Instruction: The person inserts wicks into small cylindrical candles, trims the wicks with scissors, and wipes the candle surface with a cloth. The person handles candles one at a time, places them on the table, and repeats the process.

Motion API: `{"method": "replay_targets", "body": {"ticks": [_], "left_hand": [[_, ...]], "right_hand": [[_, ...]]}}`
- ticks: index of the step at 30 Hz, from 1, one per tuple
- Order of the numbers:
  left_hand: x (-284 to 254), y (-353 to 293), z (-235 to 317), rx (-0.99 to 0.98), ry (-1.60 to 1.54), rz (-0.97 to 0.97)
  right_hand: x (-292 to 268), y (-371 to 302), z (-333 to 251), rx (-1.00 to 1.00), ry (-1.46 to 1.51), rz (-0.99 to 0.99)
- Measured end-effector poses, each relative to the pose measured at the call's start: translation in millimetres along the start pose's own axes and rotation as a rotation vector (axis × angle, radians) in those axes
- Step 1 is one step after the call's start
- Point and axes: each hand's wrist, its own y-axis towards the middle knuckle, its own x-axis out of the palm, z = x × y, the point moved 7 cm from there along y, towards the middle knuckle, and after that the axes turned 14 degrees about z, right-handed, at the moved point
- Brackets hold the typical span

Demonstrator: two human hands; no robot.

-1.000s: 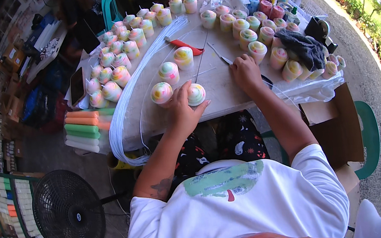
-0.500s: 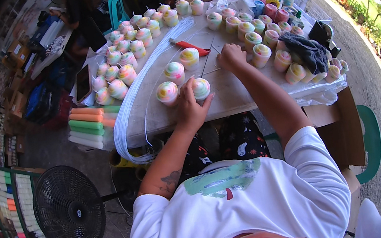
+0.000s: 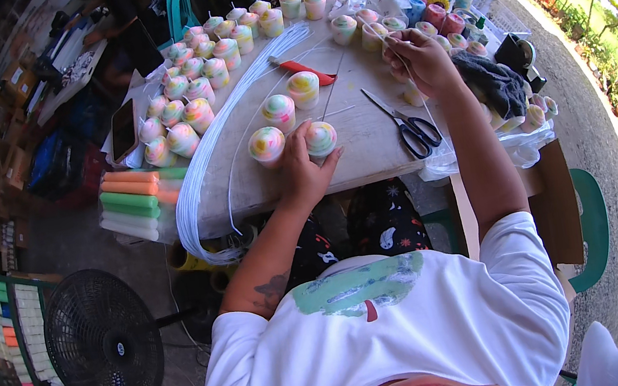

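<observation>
My left hand (image 3: pixel 303 164) is curled round a swirled pastel candle (image 3: pixel 321 138) near the table's front edge. A thin dark rod (image 3: pixel 330 94) runs up from this candle's top; I cannot tell whether it is stuck in. Three more swirled candles, one of them a pink-and-yellow candle (image 3: pixel 267 145), stand close by. My right hand (image 3: pixel 421 63) is raised over the right side of the table, fingers pinched on a long white wick (image 3: pixel 423 102) that hangs down past the wrist. Scissors with dark handles (image 3: pixel 417 135) lie below that hand. Beyond the candles lies a red-handled tool (image 3: pixel 308 71).
A long bundle of white wicks (image 3: pixel 198 161) curves across the table and over its front edge. Wicked candles (image 3: pixel 215 72) crowd the far left, with others at the right beside a dark cloth (image 3: pixel 495 84). Orange, green and white sticks (image 3: pixel 129 205) lie at the left. A black fan (image 3: pixel 104 340) stands below.
My right hand has lifted from the table and moved right, now with a long wick in its fingers. The scissors have come into sight. My left hand stays on the same candle.
</observation>
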Motion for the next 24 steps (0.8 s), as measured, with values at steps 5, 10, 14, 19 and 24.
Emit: {"method": "replay_targets", "body": {"ticks": [5, 10, 14, 19, 24], "left_hand": [[6.6, -8.8, -24.6, -0.671, -0.763, 0.013], [3.7, -9.6, 7.3, -1.289, -1.305, -0.067], [4.9, -13.8, 13.9, -1.291, -1.356, -0.097], [1.9, -21.9, 24.6, -1.321, -1.388, -0.133], [-0.9, -23.3, 21.2, -1.304, -1.387, -0.1]], "right_hand": [[5.5, -136.1, 2.4, 0.145, -0.07, -0.248], [12.7, -188.2, 20.4, -0.016, -0.245, -0.185], [18.1, -195.4, 18.2, -0.233, -0.271, -0.026], [29.8, -197.9, -2.0, -0.632, -0.496, 0.06], [33.3, -204.1, -7.1, -0.707, -0.539, 0.057]]}}
